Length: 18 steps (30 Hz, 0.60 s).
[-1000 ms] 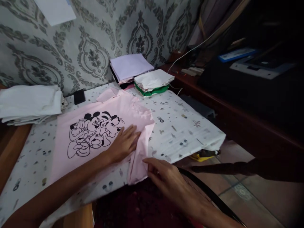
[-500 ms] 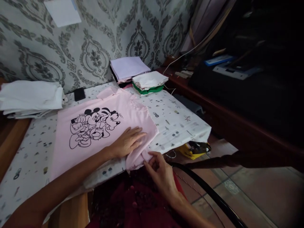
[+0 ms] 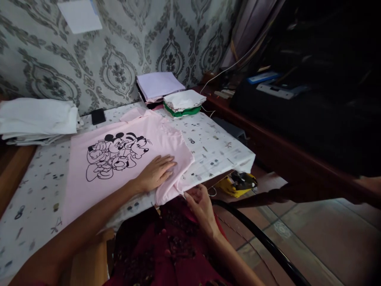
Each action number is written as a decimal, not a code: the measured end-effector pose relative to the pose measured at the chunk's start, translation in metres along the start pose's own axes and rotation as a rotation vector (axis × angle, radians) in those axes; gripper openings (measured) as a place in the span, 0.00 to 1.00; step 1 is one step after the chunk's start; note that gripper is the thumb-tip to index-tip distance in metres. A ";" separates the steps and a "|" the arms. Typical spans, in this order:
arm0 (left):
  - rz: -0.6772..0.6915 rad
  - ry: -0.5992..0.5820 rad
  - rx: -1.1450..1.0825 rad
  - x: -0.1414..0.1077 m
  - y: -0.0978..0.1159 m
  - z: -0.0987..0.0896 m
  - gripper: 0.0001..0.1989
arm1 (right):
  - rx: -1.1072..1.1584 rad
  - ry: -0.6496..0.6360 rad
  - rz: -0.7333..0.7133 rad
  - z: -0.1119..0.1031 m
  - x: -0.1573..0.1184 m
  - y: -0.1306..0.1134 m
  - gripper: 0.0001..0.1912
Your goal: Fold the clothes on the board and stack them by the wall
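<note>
A pink shirt (image 3: 83,190) with a black cartoon print lies spread on the table covered with a patterned cloth (image 3: 220,155). My left hand (image 3: 156,172) rests palm down on the shirt, right of the print, its fingers stretched out. At the table's front edge, my right hand (image 3: 200,200) has its thumb and fingers drawn together beside the folded sleeve corner. Whether a bit of cloth is between those fingertips is too small to tell.
Folded white cloths (image 3: 38,119) are stacked at the left, near a black phone (image 3: 98,116). At the back stand a lilac-topped pile (image 3: 160,84) and a white and green pile (image 3: 183,103). A black curved bar (image 3: 256,226) is at the right.
My right hand's fingers have closed together and no longer hold up the raised fold of pink cloth, which now lies lower at the edge. The view has shifted slightly; my left hand stays flat.
</note>
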State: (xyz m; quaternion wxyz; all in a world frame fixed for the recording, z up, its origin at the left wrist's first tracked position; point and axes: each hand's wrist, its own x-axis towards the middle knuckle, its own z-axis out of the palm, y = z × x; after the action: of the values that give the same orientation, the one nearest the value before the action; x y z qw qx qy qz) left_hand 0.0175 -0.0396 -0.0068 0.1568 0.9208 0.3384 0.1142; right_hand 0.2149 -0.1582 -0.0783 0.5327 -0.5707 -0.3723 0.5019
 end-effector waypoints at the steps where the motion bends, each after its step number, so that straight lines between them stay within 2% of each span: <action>1: -0.002 -0.001 0.005 0.000 0.000 0.000 0.21 | 0.025 0.034 0.002 -0.002 0.002 0.000 0.36; 3: -0.002 -0.008 0.013 0.000 0.001 -0.001 0.21 | 0.055 0.047 0.019 -0.006 0.004 -0.001 0.37; 5: 0.002 -0.018 0.019 -0.001 0.001 -0.001 0.21 | 0.039 -0.050 0.058 -0.009 0.004 -0.001 0.29; 7: 0.009 -0.022 0.024 -0.001 0.001 -0.002 0.21 | -0.018 -0.154 0.084 -0.015 -0.001 -0.002 0.25; 13: 0.007 -0.008 0.005 -0.002 0.000 0.000 0.20 | -0.291 -0.228 0.061 -0.055 -0.034 -0.005 0.27; 15: -0.004 -0.008 0.000 -0.002 0.001 0.000 0.20 | -0.349 -0.291 0.104 -0.066 -0.046 -0.004 0.27; 18: 0.001 0.002 -0.005 -0.002 0.001 0.000 0.20 | -0.326 -0.360 0.227 -0.070 -0.059 0.005 0.29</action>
State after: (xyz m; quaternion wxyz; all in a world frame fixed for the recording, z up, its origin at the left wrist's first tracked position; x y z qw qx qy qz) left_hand 0.0170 -0.0419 -0.0066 0.1589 0.9204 0.3379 0.1161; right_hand 0.2690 -0.2314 -0.0777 0.2992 -0.5887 -0.4707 0.5851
